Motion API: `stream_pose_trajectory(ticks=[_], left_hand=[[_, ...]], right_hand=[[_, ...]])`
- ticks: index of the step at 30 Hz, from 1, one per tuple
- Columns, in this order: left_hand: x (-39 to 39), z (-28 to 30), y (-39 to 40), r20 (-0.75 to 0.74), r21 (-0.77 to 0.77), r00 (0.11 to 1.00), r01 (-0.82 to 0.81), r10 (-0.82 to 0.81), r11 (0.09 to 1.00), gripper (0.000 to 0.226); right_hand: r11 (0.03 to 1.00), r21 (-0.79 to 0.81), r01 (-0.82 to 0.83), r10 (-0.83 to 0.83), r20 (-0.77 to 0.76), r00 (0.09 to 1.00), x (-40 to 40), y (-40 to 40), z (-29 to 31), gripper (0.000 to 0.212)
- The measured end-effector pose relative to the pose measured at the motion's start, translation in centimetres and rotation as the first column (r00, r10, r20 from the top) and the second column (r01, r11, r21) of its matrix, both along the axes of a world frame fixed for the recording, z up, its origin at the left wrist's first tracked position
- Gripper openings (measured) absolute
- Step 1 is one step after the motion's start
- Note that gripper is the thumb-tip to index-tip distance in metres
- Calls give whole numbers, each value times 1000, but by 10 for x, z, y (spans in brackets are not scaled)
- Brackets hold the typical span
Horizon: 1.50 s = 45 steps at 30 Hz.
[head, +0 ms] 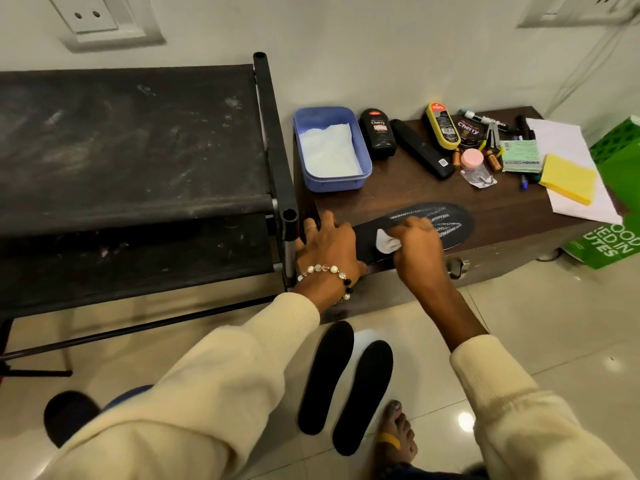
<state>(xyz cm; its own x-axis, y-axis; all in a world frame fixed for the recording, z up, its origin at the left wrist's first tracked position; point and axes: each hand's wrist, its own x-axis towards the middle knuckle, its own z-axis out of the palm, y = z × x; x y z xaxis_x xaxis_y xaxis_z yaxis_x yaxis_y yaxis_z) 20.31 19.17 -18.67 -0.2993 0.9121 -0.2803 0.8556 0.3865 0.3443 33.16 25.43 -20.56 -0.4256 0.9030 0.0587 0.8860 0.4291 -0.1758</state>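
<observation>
Tissue [329, 150] in blue tub [341, 183], near insole [457, 220]

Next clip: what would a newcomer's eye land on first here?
First, the hands at the near edge of the brown table: the right hand holds a white cloth against a patterned black insole, and the left hand presses on its heel end. Two plain black insoles lie on the floor below, and a blue tub sits at the table's left end.

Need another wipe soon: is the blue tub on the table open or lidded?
Open: the blue tub has no lid on it, and white paper lying inside shows plainly from above.
</observation>
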Motion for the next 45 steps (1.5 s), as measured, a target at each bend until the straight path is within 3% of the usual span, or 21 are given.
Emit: stream_pose_trajectory(ticks=[3,9,13,16,17,19,20,21,23,25,27,29,35,40,42,45], left_hand=[[1,-3,1,-10,-9,1000,-2,2,1000,60],[1,-3,4,-19,-25,1000,-11,10,1000,54],[2,-3,5,-26,-42,1000,1,-2,999,59],[1,-3,5,-40,-42,999,17,-19,999,58],[2,-3,5,-46,-43,998,29,-31,999,58],[2,-2,5,-42,-43,998,50,-52,998,59],[2,-1,5,-31,-36,998,56,-57,998,61],[2,-1,6,-20,-26,998,61,-62,998,63],[2,-2,6,-8,5,997,71,-71,997,63],[3,-3,6,-7,22,997,77,-77,997,62],[3,-4,6,-3,24,997,77,-77,997,61],[4,-5,7,-8,20,997,75,-75,997,61],[6,-7,8,-27,21,998,57,-57,998,62],[7,-9,9,-29,22,998,49,-48,999,58],[5,-7,10,-24,17,998,52,-51,999,57],[4,-5,9,-24,-1,998,61,-61,998,60]], right_hand=[[1000,2,31,-31,10,999,2,-2,-3,31],[975,-59,-214,213,-15,977,-15,-13,-4,17],[998,-7,-65,65,-11,998,6,0,1,18],[986,-152,72,-104,-213,972,19,5,11,20],[961,-229,154,-228,-346,910,22,7,13,18],[870,-411,271,-478,-573,665,29,11,18,15],[818,-493,297,-568,-608,555,32,12,19,15],[785,-535,313,-614,-600,513,34,14,20,14],[786,-542,298,-602,-561,568,33,13,23,8],[839,-500,214,-493,-532,688,30,10,24,8],[924,-354,142,-290,-409,865,27,7,22,12],[976,-201,86,-133,-232,964,24,7,16,19],[997,-78,-2,-1,-38,999,7,4,5,25],[964,-162,-210,228,102,968,-2,-4,10,20],[976,-143,-164,174,55,983,10,3,13,24],[995,-76,69,-65,50,997,27,13,10,29]])
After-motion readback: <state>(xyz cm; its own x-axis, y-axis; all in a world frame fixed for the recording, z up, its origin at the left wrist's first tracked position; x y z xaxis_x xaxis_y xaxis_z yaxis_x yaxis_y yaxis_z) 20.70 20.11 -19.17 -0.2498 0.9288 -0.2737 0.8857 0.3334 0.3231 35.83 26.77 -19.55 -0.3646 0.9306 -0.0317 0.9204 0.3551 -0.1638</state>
